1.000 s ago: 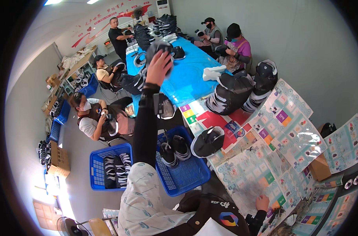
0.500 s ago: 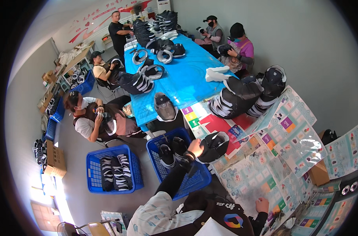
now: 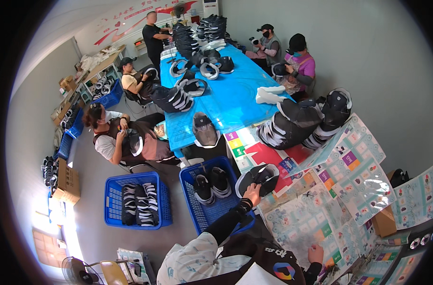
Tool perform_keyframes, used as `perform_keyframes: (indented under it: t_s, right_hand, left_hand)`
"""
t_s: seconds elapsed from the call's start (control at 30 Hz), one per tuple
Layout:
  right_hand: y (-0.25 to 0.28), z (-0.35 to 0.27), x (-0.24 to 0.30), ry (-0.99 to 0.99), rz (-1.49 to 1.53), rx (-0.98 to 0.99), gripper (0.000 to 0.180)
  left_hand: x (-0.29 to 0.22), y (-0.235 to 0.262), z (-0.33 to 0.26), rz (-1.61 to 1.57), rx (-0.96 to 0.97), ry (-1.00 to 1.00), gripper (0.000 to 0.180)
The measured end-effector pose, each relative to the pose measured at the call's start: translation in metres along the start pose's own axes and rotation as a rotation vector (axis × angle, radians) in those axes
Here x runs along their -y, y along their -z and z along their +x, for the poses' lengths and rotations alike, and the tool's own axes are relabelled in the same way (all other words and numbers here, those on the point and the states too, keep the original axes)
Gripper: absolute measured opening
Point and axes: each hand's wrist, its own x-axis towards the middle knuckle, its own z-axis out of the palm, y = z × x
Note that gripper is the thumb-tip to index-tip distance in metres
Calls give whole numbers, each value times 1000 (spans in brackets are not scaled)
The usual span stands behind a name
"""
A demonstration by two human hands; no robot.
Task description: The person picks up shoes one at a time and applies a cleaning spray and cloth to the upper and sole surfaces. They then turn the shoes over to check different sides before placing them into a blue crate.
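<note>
1. Two changes against the earlier views: one second back the left arm was stretched far out over the blue table (image 3: 245,102); half a second back it had drawn in to the near table edge; now the left hand (image 3: 252,193) rests on a black shoe upper (image 3: 259,176) lying there.
2. Left hand state: fingers curled over the near rim of the shoe upper, apparently gripping it. How tightly they close cannot be told at this size.
3. Right hand (image 3: 315,254): low at the near right, lying flat and open on the printed paper sheets (image 3: 316,223). It holds nothing I can see. Its place matches the earlier views.
4. Judgement: the reach out and pull-back reads as one piece dealt with and the next one now taken up at the near edge.
5. Position of the shoe upper: directly ahead of the left hand and touching it, partly on a red sheet (image 3: 269,154), well apart from the right hand.
6. Just to the left of the shoe upper stands a blue basket (image 3: 192,209) with two finished uppers inside.
7. A second blue basket (image 3: 113,209) farther left holds a row of black-and-white pieces.
8. One grey upper (image 3: 205,129) sits alone on the blue table beyond. Other people sit along both sides, working.
</note>
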Motion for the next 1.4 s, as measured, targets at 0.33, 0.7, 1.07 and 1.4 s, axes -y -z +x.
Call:
perform_keyframes:
  t_s: [0.33, 0.7, 1.07, 1.4]
  right_hand:
    - [23, -8, 16, 25, 11, -52, 31]
    - [12, -52, -7, -158, -31, 16, 27]
    - [37, -54, 44, -87, 395, 24, 42]
    - [74, 18, 229, 700, 267, -272, 54]
  left_hand:
    - [-19, 15, 34, 206, -219, -89, 43]
    - [-42, -14, 88, 280, -237, -252, 41]
    - [-30, 22, 93, -200, 123, -169, 18]
    - [-129, 65, -13, -1612, 813, 135, 27]
